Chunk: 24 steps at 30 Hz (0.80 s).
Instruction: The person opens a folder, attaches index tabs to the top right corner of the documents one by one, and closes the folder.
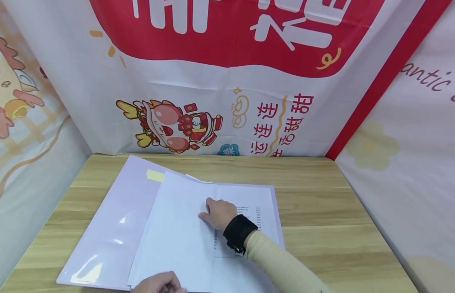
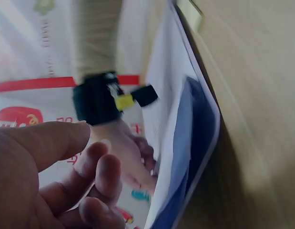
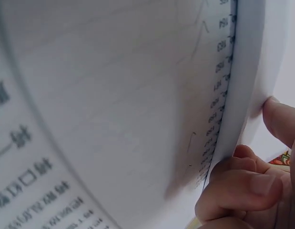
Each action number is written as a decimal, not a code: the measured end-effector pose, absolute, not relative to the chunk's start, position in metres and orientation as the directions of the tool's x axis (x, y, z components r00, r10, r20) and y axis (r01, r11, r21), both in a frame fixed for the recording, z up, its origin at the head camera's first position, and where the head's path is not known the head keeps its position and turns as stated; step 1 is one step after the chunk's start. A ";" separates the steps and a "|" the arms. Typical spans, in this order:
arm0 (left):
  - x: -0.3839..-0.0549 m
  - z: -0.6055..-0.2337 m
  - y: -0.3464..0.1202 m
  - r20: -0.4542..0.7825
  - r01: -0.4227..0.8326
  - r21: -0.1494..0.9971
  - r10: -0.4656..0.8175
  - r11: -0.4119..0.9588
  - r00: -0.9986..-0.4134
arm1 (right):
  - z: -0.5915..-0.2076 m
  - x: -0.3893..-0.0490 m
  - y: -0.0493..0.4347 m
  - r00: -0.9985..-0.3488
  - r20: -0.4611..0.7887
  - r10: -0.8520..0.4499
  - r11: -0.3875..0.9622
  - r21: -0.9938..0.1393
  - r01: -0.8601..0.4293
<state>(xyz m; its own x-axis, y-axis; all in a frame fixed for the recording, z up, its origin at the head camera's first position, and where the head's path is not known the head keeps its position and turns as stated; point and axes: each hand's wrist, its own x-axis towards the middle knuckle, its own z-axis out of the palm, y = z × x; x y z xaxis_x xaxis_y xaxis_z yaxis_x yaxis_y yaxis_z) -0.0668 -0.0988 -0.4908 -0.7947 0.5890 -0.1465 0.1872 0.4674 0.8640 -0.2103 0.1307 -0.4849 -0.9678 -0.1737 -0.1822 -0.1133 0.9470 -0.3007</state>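
Note:
A pale purple folder [image 1: 99, 228] lies spread on the table with white pages inside. Near the fold, my right hand [image 1: 220, 213] rests on the paper, with its fingers curled and the thumb pointing left. In the right wrist view, the thumb [image 3: 280, 119] touches the white page, while the bent fingers lie against the printed sheet [image 3: 114, 105] by the fold. At the folder's lower edge, my left hand [image 1: 159, 283] hovers with loosely bent fingers and nothing in its grasp. The left wrist view shows its thumb near the fingertips, apart from the pages [image 2: 173, 143].
A yellow sticky tab [image 1: 155, 175] marks the folder's upper left. The wood-grain table [image 1: 322, 203] meets a printed cloth [image 1: 102, 81] at the back, with cloth on both sides. A black band [image 1: 240, 232] circles my right wrist.

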 end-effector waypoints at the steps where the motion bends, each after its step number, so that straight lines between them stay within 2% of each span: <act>1: -0.069 -0.488 -0.098 -0.132 0.240 0.805 0.558 0.543 -0.820 | -0.486 -0.210 0.130 -0.968 -0.181 -0.173 0.947 -0.302 -0.113; 5: -0.073 -0.477 -0.091 -0.062 0.340 0.600 0.466 0.724 -0.883 | -0.489 -0.211 0.130 -0.971 -0.173 -0.168 0.945 -0.308 -0.109; 9: -0.072 -0.473 -0.085 -0.099 0.299 0.629 0.456 0.718 -0.885 | -0.490 -0.212 0.129 -0.973 -0.162 -0.166 0.947 -0.302 -0.111; 11: -0.073 -0.471 -0.083 -0.095 0.309 0.642 0.473 0.701 -0.876 | -0.491 -0.213 0.128 -0.974 -0.156 -0.167 0.947 -0.301 -0.114; 13: -0.074 -0.470 -0.082 -0.054 0.362 0.603 0.489 0.710 -0.870 | -0.491 -0.213 0.128 -0.975 -0.146 -0.169 0.945 -0.304 -0.119; 16: -0.077 -0.469 -0.083 0.085 0.509 0.422 0.526 0.750 -0.846 | -0.491 -0.213 0.128 -0.976 -0.137 -0.172 0.944 -0.306 -0.123; 18: -0.080 -0.469 -0.084 0.128 0.546 0.294 0.534 0.784 -0.836 | -0.490 -0.213 0.128 -0.976 -0.133 -0.171 0.943 -0.308 -0.124; 20: -0.083 -0.470 -0.085 0.114 0.538 0.222 0.526 0.813 -0.843 | -0.489 -0.213 0.128 -0.976 -0.133 -0.170 0.942 -0.311 -0.122; 24: -0.087 -0.475 -0.086 -0.030 0.425 0.219 0.441 0.879 -0.897 | -0.488 -0.213 0.128 -0.974 -0.147 -0.173 0.939 -0.322 -0.118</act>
<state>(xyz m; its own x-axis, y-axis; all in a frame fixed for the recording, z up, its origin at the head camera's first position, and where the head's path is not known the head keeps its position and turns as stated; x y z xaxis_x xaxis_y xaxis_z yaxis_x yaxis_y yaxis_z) -0.0866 -0.0858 -0.4754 -0.8970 0.4410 -0.0304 0.4245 0.8785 0.2190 -0.2131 0.1280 -0.4883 -0.9738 -0.1729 -0.1475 -0.1180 0.9395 -0.3217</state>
